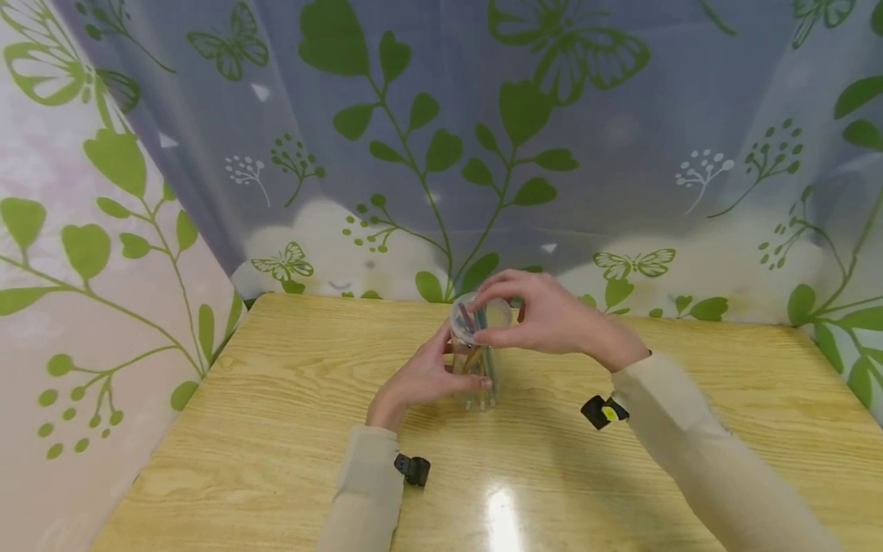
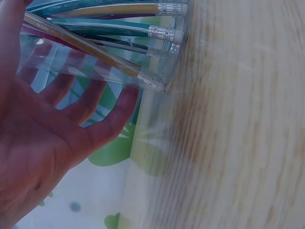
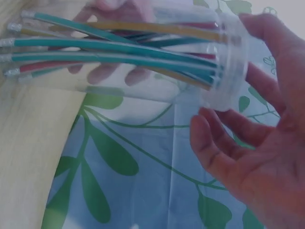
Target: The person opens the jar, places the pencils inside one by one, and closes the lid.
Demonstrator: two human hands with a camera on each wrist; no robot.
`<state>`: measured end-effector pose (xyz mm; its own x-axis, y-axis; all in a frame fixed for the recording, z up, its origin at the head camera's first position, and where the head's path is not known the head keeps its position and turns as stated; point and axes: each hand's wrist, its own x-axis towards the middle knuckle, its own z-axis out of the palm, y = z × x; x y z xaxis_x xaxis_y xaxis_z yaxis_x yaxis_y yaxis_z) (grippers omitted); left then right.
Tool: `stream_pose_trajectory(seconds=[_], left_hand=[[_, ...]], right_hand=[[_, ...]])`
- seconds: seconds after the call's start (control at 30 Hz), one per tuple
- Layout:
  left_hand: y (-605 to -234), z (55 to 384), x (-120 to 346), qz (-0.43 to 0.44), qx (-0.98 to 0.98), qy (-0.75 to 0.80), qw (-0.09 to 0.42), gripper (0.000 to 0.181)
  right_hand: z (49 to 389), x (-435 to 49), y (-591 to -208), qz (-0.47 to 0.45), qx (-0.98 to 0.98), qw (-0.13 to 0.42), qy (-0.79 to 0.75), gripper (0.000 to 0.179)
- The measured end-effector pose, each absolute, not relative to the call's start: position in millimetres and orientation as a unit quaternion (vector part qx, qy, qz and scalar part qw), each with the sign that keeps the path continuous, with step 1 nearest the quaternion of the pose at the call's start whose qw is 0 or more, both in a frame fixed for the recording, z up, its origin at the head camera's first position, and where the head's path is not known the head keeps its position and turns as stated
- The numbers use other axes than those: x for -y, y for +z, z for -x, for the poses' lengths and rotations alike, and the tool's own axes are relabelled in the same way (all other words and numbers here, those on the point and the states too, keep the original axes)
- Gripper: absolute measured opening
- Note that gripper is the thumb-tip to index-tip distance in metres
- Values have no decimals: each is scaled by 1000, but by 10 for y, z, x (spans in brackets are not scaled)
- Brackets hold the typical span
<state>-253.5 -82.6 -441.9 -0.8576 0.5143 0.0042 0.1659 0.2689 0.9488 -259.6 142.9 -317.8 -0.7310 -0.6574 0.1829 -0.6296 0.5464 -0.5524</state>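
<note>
A clear plastic jar (image 3: 183, 93) stands on the wooden table, close to its far edge. Several pencils (image 3: 105, 45) in teal, yellow and dark red lie inside, their eraser ends at the bottom. My left hand (image 1: 428, 372) grips the jar from the left, thumb at the front and fingers behind, seen through the wall in the right wrist view. At the top, my right hand (image 1: 552, 314) holds the translucent round lid (image 3: 236, 67) by its edge between thumb and fingers. The right wrist view shows the lid at the jar's mouth.
The wooden table (image 1: 290, 399) has light grain and a bright reflection near the front. Behind it hangs a blue-grey curtain (image 1: 607, 184) printed with green leaves and butterflies. A paler printed cloth (image 1: 41, 176) is on the left. Both wrists wear small black devices.
</note>
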Motion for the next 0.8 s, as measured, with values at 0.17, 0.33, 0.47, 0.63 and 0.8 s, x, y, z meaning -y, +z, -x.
stream_pose_trajectory(seconds=[0.17, 0.33, 0.47, 0.63, 0.8], left_hand=[[-4412, 2511, 828, -215, -788, 556, 154, 105], [-4415, 2489, 835, -202, -796, 549, 153, 104], [-4412, 2487, 843, -201, -797, 550, 150, 105], [-4413, 2501, 847, -206, -790, 557, 151, 106], [-4412, 2486, 850, -217, -784, 561, 154, 104]], right_hand=[[2509, -1351, -3267, 327, -890, -11, -316, 35], [2400, -1276, -3353, 297, -897, -56, -323, 35], [2345, -1242, -3405, 290, -896, -91, -322, 34], [2300, -1272, -3426, 288, -897, -100, -319, 36], [2221, -1418, -3415, 266, -896, -76, -348, 37]])
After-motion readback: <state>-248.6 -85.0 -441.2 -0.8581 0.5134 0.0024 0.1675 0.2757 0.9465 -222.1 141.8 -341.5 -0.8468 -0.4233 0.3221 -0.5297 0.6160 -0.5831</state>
